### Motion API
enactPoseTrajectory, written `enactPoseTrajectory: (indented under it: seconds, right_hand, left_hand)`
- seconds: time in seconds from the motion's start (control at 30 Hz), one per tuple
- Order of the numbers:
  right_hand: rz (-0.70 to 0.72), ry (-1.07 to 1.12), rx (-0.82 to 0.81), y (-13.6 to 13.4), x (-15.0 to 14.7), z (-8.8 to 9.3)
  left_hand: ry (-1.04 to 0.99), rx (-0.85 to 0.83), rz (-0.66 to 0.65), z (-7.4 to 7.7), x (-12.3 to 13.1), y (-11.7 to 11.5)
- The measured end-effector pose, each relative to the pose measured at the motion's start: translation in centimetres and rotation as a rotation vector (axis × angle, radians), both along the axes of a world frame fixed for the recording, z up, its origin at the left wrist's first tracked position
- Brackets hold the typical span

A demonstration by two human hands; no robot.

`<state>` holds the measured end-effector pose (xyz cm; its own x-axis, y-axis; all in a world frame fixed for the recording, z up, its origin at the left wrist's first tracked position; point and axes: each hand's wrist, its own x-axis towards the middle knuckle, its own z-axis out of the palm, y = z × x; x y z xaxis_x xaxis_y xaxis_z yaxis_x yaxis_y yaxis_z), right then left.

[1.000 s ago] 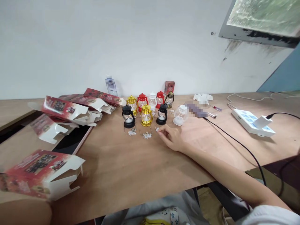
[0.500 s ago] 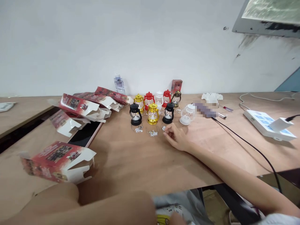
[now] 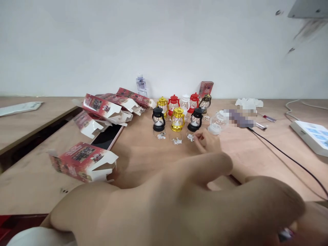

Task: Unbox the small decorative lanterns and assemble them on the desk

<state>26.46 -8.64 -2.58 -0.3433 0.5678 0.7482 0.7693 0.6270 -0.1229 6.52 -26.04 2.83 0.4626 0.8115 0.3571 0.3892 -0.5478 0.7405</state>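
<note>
Now left hand [image 3: 194, 194] higher, in front of right forearm [image 3: 238, 172].

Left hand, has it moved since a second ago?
Yes, to the right, judged against the nearest open red carton: the left hand showed only at the lower left, below that carton, and now its fingers reach well past the carton's right side.

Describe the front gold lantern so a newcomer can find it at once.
On the wooden table, lanterns stand before the wall. In the front row, between two black lanterns, is the gold lantern. Unlike the other gold one, it stands in front.
</note>
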Motion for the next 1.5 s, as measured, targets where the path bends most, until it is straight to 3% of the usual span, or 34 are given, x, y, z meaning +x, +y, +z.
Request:
enactPoseTrajectory:
  seconds: [0.13, 0.23, 0.3, 0.4, 0.57, 0.73, 0.9, 1.1, 1.33, 1.5]
  right_hand:
    - [-0.367, 0.029, 0.275, 1.0, 1.1, 1.2]
    - [-0.585, 0.028, 0.3, 1.6, 2.4, 2.3]
    - [-0.674, 0.003, 0.247, 1.9, 3.2, 2.8]
    - [-0.731, -0.013, 0.127, 2.6, 4.2, 2.8]
    - [-0.633, 0.001, -0.093, 3.4, 5.1, 1.9]
    - [-0.495, 0.175, -0.068, 3.7, 4.9, 1.9]
    - [-0.146, 0.325, 0.244, 2.4, 3.0, 2.5]
    - [-0.019, 0.338, 0.394, 0.2, 1.1, 2.3]
    - [0.231, 0.311, 0.166, -0.9, -0.8, 0.0]
    - [0.303, 0.326, 0.031, -1.7, -1.4, 0.8]
  left_hand:
    - [0.121, 0.224, -0.085, 5.0, 2.4, 3.4]
    - [0.341, 0.457, -0.23, 7.3, 2.5, 5.5]
    - [0.479, 0.6, -0.394, 7.1, 2.9, 6.8]
    - [0.589, 0.682, -0.462, 4.5, 4.4, 8.6]
    - [0.697, 0.604, -0.463, -1.0, 5.2, 11.4]
    - [0.349, 0.334, -0.369, -4.0, 2.2, 13.4]
    - [-0.051, -0.013, -0.17, -4.8, 0.4, 14.8]
    - [-0.243, -0.251, -0.139, -5.6, 0.7, 15.6]
    - [-0.539, -0.386, -0.159, -4.8, 1.1, 15.6]
    - [-0.548, -0.359, 0.006, -4.6, 1.1, 15.6]
